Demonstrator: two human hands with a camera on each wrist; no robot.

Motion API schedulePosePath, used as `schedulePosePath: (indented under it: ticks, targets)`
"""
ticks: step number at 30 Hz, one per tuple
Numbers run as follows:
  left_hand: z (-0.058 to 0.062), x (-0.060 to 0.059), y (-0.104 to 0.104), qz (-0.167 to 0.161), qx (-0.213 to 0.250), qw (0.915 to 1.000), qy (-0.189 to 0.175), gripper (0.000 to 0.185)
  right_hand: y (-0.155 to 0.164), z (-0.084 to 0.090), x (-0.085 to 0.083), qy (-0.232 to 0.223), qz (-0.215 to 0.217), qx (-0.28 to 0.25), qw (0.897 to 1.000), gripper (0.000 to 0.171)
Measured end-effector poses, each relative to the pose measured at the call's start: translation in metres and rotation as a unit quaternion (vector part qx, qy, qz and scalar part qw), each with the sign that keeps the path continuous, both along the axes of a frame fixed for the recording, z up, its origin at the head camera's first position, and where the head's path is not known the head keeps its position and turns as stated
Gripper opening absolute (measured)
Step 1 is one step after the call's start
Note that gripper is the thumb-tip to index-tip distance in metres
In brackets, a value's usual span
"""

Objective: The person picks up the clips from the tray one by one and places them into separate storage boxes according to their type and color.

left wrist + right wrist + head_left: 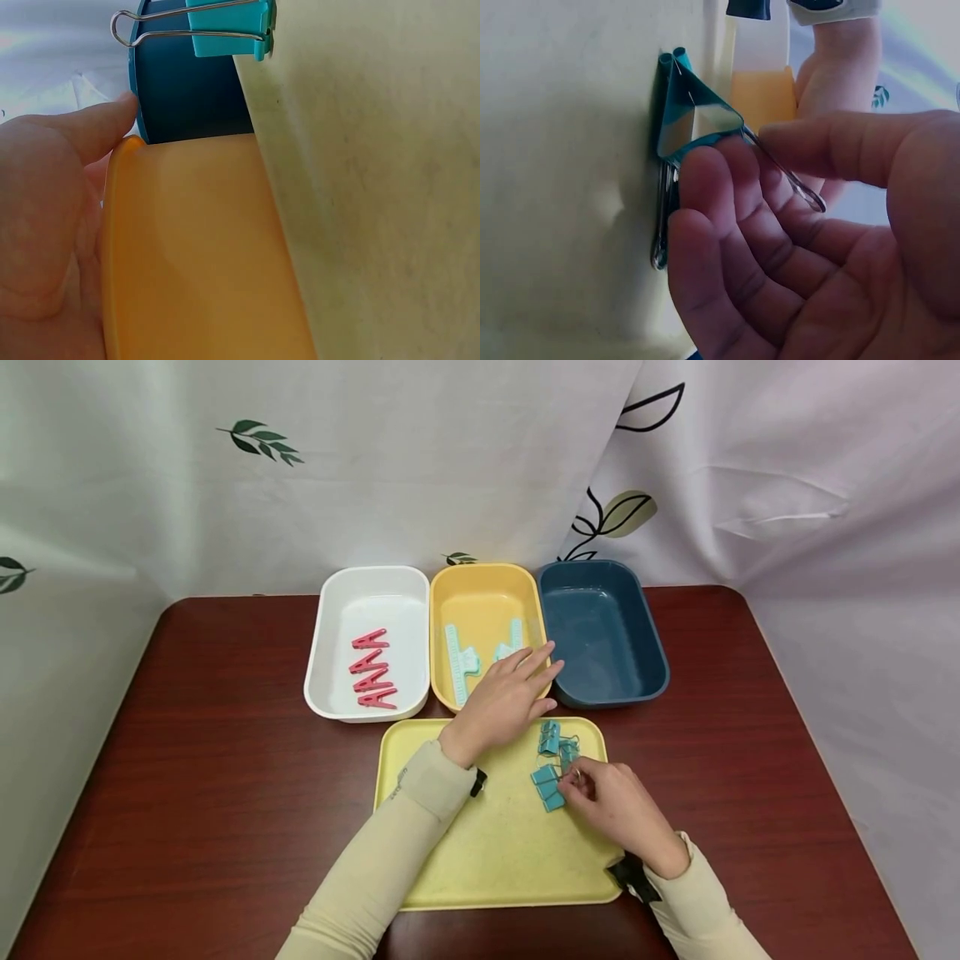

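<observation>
Several teal binder clips (553,766) lie in a cluster at the far right of a pale yellow tray (495,852). My right hand (578,779) reaches into the cluster, and its thumb and fingers pinch the wire handle of one binder clip (697,112). My left hand (534,671) hangs over the front rim of the yellow bin (483,589), fingers straight and holding nothing. In the left wrist view the palm of that left hand (45,217) is beside the yellow bin (195,247), with one binder clip (225,34) on the tray (375,187).
Three bins stand in a row behind the tray. The white bin (367,585) holds several pink clips (372,668), the yellow one holds light teal clips (459,660), and nothing shows in the dark blue bin (600,627). All rest on a dark red table (225,760) against a white curtain.
</observation>
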State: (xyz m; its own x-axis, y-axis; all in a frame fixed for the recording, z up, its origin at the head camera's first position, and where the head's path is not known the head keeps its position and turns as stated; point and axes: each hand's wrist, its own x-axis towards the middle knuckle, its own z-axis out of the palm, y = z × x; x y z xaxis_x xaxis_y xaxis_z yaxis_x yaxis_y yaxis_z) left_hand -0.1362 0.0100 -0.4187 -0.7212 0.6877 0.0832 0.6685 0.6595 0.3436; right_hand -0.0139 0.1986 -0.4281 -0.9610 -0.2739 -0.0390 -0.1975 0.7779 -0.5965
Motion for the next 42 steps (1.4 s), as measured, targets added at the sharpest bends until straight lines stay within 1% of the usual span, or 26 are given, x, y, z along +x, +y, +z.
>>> schedulePosePath:
  ticks: [4,11,15,19,22,29,34,39,42]
  targets:
    - [0.000,0.000,0.000,-0.002,0.004,1.0000,-0.002,0.055,0.002,0.001,0.002,-0.007,0.014,0.004,1.000,0.021]
    - [0.001,0.000,0.000,-0.002,-0.004,1.0000,-0.002,0.055,0.007,0.006,0.004,0.011,0.018,0.018,1.000,0.024]
    - [0.002,0.000,-0.001,-0.002,-0.003,1.0000,-0.002,0.055,0.009,0.010,0.004,-0.005,0.015,0.021,1.000,0.023]
    - [0.001,0.000,-0.001,-0.003,-0.005,1.0000,-0.002,0.055,0.011,0.012,0.003,-0.028,0.021,0.012,0.999,0.021]
    - [0.001,0.000,-0.001,-0.004,-0.007,1.0000,-0.001,0.055,0.013,0.013,0.004,-0.035,0.035,0.001,0.999,0.020]
    - [0.002,0.000,-0.002,-0.004,-0.008,0.9999,-0.006,0.055,0.022,0.014,0.005,-0.036,0.064,-0.012,0.997,0.021]
    - [0.002,0.001,-0.002,-0.003,-0.007,0.9999,-0.007,0.056,0.024,0.014,0.002,-0.047,0.079,-0.032,0.995,0.024]
    - [0.002,0.001,-0.002,-0.006,-0.004,1.0000,-0.002,0.056,0.023,0.011,0.000,-0.052,0.085,-0.047,0.994,0.026]
    - [0.002,0.000,-0.002,-0.007,-0.002,1.0000,-0.001,0.056,0.022,0.011,-0.001,-0.053,0.089,-0.047,0.993,0.027]
